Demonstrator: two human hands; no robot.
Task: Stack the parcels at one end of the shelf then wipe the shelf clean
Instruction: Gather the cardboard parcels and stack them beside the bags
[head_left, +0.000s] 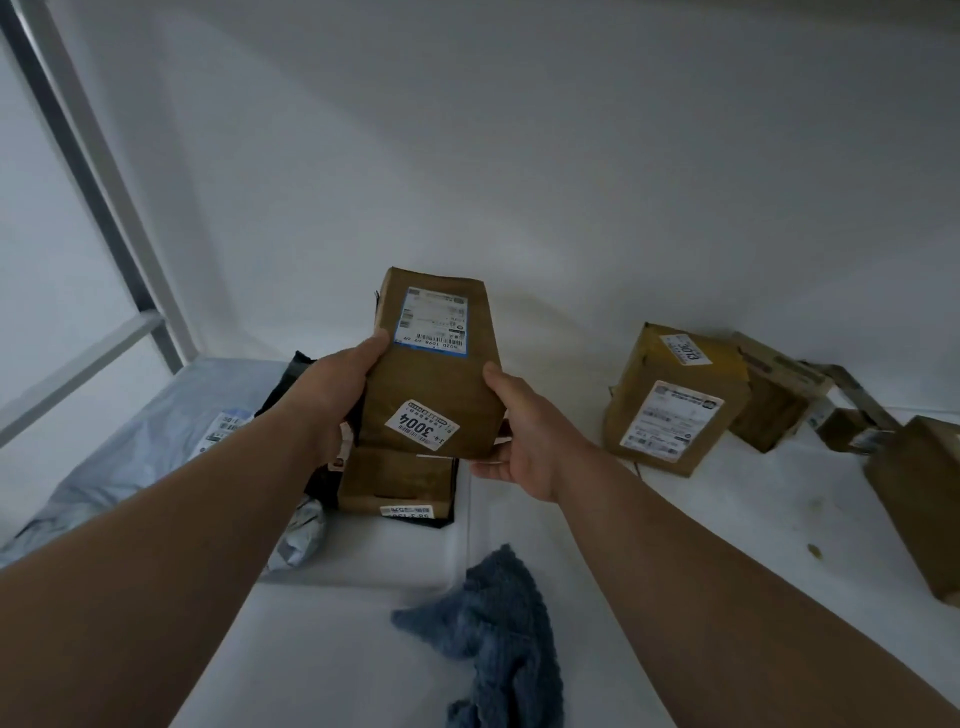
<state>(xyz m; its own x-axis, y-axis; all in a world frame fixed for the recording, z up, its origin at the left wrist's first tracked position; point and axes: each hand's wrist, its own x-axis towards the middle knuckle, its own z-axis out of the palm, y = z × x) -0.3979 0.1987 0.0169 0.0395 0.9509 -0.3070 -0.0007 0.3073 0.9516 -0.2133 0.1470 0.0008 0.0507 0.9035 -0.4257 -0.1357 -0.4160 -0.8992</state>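
Both hands, left hand (332, 400) and right hand (524, 441), grip a brown parcel (434, 364) labelled "3004" (upside down) above a lower box (397, 483) on the shelf (675, 519); a parcel marked "3018" (675, 400) sits right of them.

brown parcel (434, 374), blue cloth (498, 623), white shelf (675, 545)

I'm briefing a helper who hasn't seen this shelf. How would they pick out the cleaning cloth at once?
Start at the white shelf with brown cardboard parcels along the wall. Come to its near edge, below the parcel held up by the left hand and right hand. The blue cloth lies crumpled there: soft, knitted-looking, unlabelled, unlike the stiff boxes.
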